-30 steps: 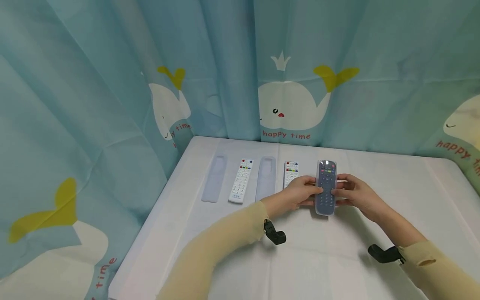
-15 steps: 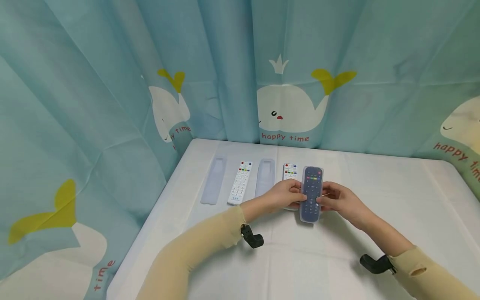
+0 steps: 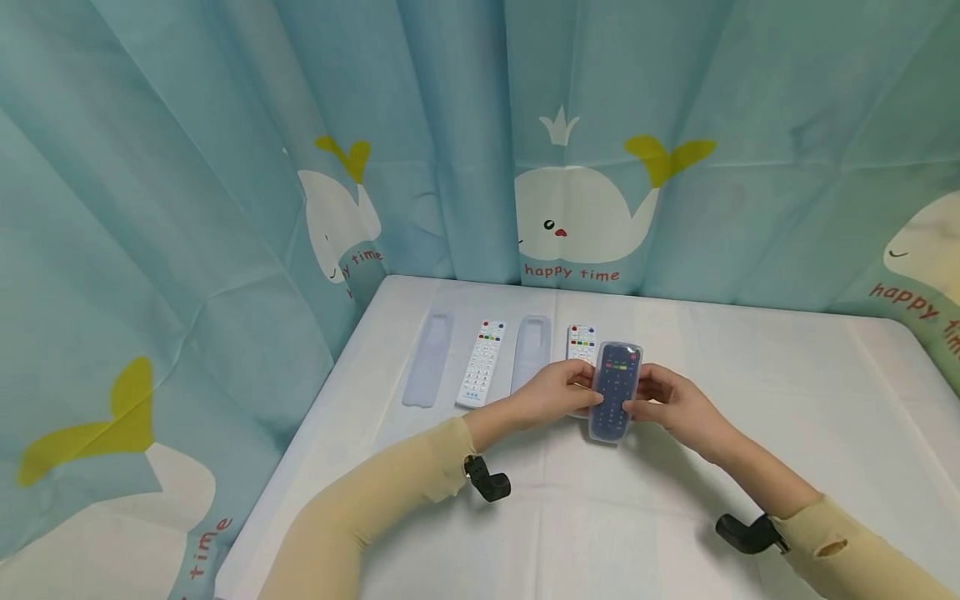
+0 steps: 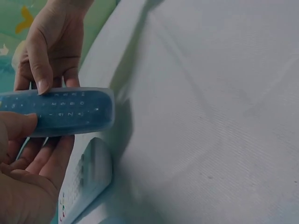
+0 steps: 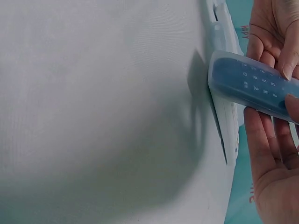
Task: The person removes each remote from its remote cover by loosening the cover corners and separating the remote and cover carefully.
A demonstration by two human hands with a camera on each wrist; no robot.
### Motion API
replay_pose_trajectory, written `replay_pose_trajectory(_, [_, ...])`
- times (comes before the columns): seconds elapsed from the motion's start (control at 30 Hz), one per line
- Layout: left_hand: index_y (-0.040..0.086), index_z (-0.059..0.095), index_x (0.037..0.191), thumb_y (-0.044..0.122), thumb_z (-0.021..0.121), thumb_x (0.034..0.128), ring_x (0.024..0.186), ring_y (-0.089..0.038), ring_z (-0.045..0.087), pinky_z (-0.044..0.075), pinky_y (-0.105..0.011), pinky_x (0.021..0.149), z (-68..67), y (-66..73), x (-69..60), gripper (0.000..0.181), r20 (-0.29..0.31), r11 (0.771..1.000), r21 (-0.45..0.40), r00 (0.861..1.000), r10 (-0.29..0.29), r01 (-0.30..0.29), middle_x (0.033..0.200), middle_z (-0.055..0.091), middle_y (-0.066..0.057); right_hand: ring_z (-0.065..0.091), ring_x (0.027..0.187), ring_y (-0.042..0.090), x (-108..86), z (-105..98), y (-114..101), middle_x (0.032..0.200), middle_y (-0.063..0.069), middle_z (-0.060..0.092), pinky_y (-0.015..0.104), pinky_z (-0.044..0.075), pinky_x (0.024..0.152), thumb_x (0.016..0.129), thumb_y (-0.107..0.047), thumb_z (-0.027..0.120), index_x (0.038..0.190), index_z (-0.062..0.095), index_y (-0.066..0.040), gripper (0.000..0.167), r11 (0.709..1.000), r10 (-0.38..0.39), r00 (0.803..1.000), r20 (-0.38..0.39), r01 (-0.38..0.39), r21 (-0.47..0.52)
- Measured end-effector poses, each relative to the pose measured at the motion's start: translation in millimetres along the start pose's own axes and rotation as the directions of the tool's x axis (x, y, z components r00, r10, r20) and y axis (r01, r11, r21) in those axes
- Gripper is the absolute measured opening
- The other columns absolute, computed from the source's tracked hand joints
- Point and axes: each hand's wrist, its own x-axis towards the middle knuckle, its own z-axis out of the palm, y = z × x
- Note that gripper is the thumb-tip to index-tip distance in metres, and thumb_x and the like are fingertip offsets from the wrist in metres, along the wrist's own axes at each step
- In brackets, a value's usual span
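A dark remote control (image 3: 614, 392) in a translucent sleeve is held above the table, buttons facing up. My left hand (image 3: 551, 394) grips its left edge, thumb on the face and fingers beneath. From the other side my right hand (image 3: 678, 412) pinches the right edge the same way. In the left wrist view the sleeve (image 4: 108, 109) wraps the rounded end of the remote. Just behind the left hand lies a white remote (image 3: 581, 337), partly hidden by that hand. The right wrist view shows both thumbs over the dark remote (image 5: 247, 81).
Further left on the white table (image 3: 750, 375) lie another white remote (image 3: 482, 364) and two translucent sleeves, an outer sleeve (image 3: 429, 360) and an inner sleeve (image 3: 531, 350). A blue curtain (image 3: 450, 167) with whale prints hangs behind the table.
Both hands have carried the sleeved dark remote leftward and slightly nearer, and it now tilts a little. It partly overlaps the white remote behind. The other things on the table stay put.
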Motion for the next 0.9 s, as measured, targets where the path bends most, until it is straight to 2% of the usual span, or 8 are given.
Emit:
replay_pose_trajectory(0.17, [-0.003,0.062,0.123,0.004,0.070,0.0957,0.100,-0.010,0.067,0.057,-0.025,0.085,-0.5,-1.0,-5.4,0.029,0.018,0.998,0.046,0.999,0.033,-0.034,0.111,0.068,-0.005,0.063,0.106,0.016,-1.6,1.6,0.2,0.119,0.015,0.063,0.029,0.057,0.084,0.092,-0.006,0.076,0.123,0.060,0.002,0.036,0.996,-0.033,0.999,-0.010,0.032,-0.080])
replay_pose_trajectory(0.37, [0.001,0.063,0.123,0.006,0.071,0.0959,0.104,-0.008,0.066,0.054,-0.022,0.087,0.9,-5.9,-7.4,0.028,0.029,0.991,0.131,0.999,0.036,-0.039,0.114,0.068,-0.002,0.063,0.108,0.023,-2.7,2.6,3.1,0.116,0.012,0.066,0.028,0.055,0.084,0.092,-0.007,0.076,0.121,0.064,-0.001,0.032,0.989,-0.053,0.999,0.004,0.053,-0.138])
replay_pose_trajectory(0.6, [0.001,0.063,0.123,0.007,0.071,0.0959,0.102,-0.007,0.066,0.054,-0.022,0.087,1.6,-7.9,-7.4,0.028,0.026,0.992,0.122,0.999,0.035,-0.038,0.112,0.068,-0.002,0.063,0.109,0.026,-3.3,2.5,4.1,0.116,0.012,0.066,0.028,0.055,0.084,0.092,-0.008,0.076,0.119,0.065,-0.001,0.030,0.986,-0.056,0.998,0.003,0.056,-0.158])
replay_pose_trajectory(0.9, [0.000,0.064,0.120,0.006,0.071,0.0956,0.101,-0.007,0.066,0.055,-0.023,0.086,2.4,-8.4,-9.2,0.026,0.033,0.994,0.104,0.999,0.034,-0.037,0.111,0.069,-0.002,0.063,0.108,0.022,-5.3,2.1,4.6,0.115,0.012,0.066,0.027,0.055,0.085,0.092,-0.008,0.077,0.121,0.065,0.000,0.032,0.989,-0.052,0.999,0.013,0.053,-0.137])
